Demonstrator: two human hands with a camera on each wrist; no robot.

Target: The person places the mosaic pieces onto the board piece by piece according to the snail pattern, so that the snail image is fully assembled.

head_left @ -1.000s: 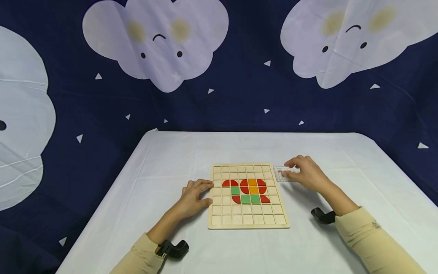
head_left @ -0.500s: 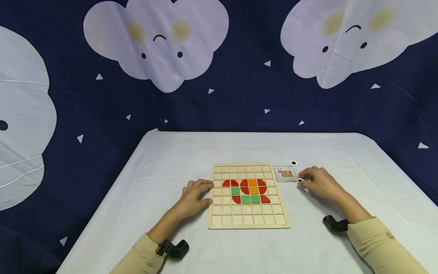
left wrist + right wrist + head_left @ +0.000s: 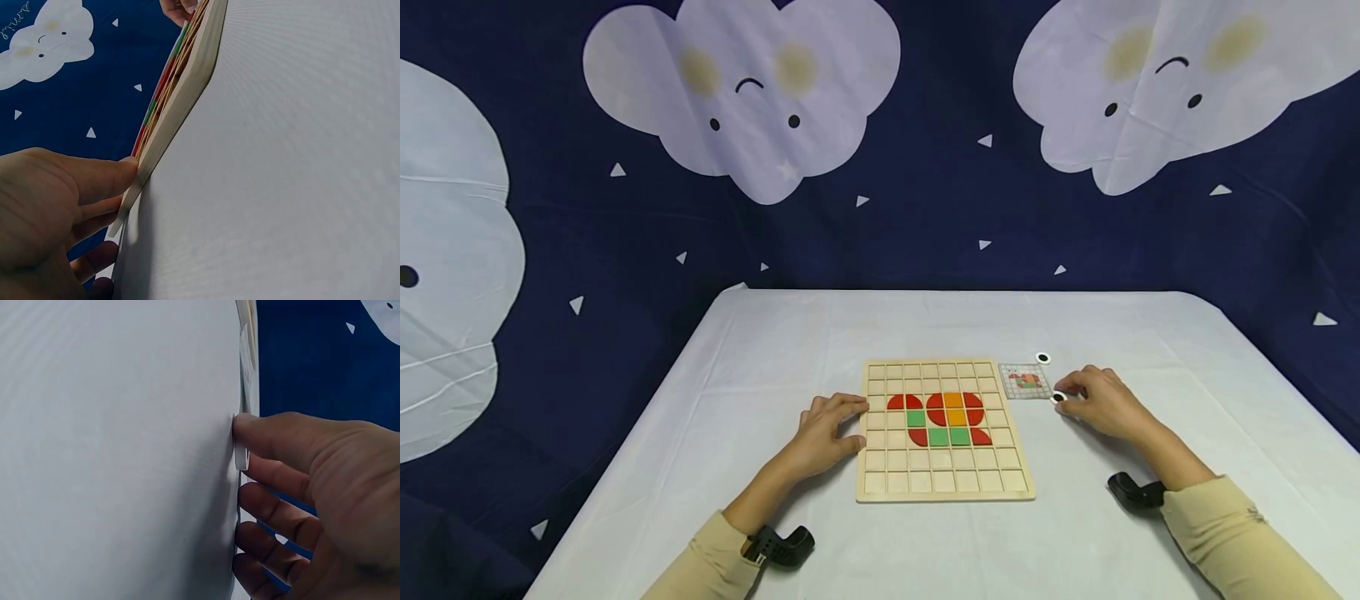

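A square wooden grid board (image 3: pixel 943 479) lies on the white table, with red, green and orange tiles set in its cells. My left hand (image 3: pixel 825 433) touches the board's left edge with thumb and fingertips, its fingers fairly straight. Right of the board lies a small printed card (image 3: pixel 1026 382) with a coloured pattern on a grid. At the card's lower right corner my right hand (image 3: pixel 1101 402) pinches a white disc with a black centre (image 3: pixel 1058 397) between thumb and index finger. In the right wrist view, the disc (image 3: pixel 242 457) shows edge-on below the thumb.
Another white disc with a black centre (image 3: pixel 1043 357) lies beyond the card's upper right corner. The white table (image 3: pixel 925 325) ends at a dark blue cloth (image 3: pixel 940 242) printed with clouds. A black wrist device (image 3: pixel 782 547) hangs under the left forearm, and another (image 3: pixel 1133 492) under the right.
My right hand has moved right, from above the card to its lower right corner. Both discs now show beside the card. The left hand and board have stayed still.
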